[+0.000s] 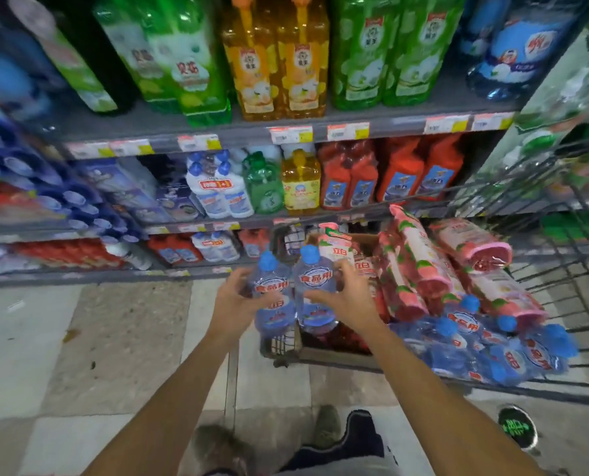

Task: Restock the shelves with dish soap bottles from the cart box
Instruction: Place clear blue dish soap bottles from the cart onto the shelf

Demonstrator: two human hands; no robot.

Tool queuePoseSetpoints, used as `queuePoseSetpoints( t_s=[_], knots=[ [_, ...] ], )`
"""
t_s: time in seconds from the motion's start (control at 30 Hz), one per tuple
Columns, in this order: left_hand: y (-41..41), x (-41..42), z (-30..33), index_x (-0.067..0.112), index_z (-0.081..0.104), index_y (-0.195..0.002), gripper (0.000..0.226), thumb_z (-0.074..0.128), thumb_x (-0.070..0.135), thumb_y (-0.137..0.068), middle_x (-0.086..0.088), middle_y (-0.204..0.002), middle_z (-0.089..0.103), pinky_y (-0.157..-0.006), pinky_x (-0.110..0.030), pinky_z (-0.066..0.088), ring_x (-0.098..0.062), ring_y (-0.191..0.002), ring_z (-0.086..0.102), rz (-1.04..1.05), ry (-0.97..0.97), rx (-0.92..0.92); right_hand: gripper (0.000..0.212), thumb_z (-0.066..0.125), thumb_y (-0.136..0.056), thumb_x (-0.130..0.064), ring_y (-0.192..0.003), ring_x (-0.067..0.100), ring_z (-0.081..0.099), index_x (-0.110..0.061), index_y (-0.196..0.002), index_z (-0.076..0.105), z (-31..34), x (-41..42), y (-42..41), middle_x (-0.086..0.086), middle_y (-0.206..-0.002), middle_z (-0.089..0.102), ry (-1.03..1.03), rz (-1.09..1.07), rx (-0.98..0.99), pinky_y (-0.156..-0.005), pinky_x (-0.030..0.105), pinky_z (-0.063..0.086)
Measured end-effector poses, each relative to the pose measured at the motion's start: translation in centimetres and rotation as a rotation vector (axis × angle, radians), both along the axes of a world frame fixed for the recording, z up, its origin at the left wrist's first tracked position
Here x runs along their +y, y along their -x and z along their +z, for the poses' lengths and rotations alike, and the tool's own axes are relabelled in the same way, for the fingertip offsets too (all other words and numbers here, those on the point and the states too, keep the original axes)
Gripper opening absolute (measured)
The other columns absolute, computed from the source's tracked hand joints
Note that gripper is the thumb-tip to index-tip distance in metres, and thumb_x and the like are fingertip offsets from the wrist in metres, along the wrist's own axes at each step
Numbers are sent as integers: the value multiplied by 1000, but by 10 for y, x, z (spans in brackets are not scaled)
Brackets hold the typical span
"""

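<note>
Both hands clamp a shrink-wrapped twin pack of clear dish soap bottles with blue caps (291, 293): left hand (233, 300) at nine o'clock, right hand (342, 297) at three, probably to steady it above the wire cart (561, 269), facing the grey metal shelves (217, 132) at twelve.

Both bare forearms reach forward and slightly inward from the bottom of the view, wrists nearly straight. The left hand (233, 297) has its fingers curled round the side of a clear twin pack of blue-capped plastic bottles (291, 293). The right hand (346, 295) grips the pack's other side, thumb lying across its front.
</note>
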State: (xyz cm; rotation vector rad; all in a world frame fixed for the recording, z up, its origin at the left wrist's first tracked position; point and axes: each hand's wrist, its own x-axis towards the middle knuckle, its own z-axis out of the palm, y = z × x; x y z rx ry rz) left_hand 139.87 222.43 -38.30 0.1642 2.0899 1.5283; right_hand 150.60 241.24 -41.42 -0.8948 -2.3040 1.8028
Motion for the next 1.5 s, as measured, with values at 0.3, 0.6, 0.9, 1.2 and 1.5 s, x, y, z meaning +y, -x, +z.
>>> queuePoseSetpoints(
  t_s=[0.3, 0.6, 0.9, 1.2, 1.5],
  knots=[
    [81, -147, 81, 17, 57, -120, 52, 75, -7, -77, 23, -73, 72, -62, -15, 55, 5, -65, 67, 327, -197, 169, 50, 87, -71, -39, -103, 13, 69, -27, -113, 62, 84, -135, 146, -6, -109, 73, -1, 182, 277, -88, 46, 57],
    [160, -349, 136, 13, 57, -132, 59, 75, -6, -79, 7, -108, 73, -78, -23, 58, -8, -90, 69, 613, -358, 326, 43, 88, -74, -20, -96, 6, 70, -26, -110, 65, 149, -335, 271, -9, -104, 75, 28, 364, 427, -80, 23, 54],
    [236, -520, 197, 11, 54, -136, 58, 72, -4, -82, 13, -112, 71, -86, -27, 58, -8, -103, 69, 726, -432, 506, 40, 87, -73, -26, -98, 9, 70, -33, -104, 63, 211, -512, 378, -8, -104, 75, 29, 495, 587, -78, 22, 52],
    [325, -651, 231, 14, 56, -134, 57, 74, 0, -82, 7, -117, 71, -92, -36, 56, -13, -109, 68, 792, -426, 614, 36, 85, -76, -13, -89, 1, 71, -22, -105, 65, 255, -645, 483, -9, -96, 76, 84, 613, 651, -75, 18, 54],
    [480, -778, 261, 22, 57, -132, 56, 72, 2, -83, 13, -117, 71, -90, -30, 56, -9, -111, 67, 768, -376, 709, 39, 86, -73, -8, -82, 1, 72, -27, -99, 64, 279, -772, 645, -15, -86, 77, 171, 626, 686, -69, 16, 54]
  ],
)
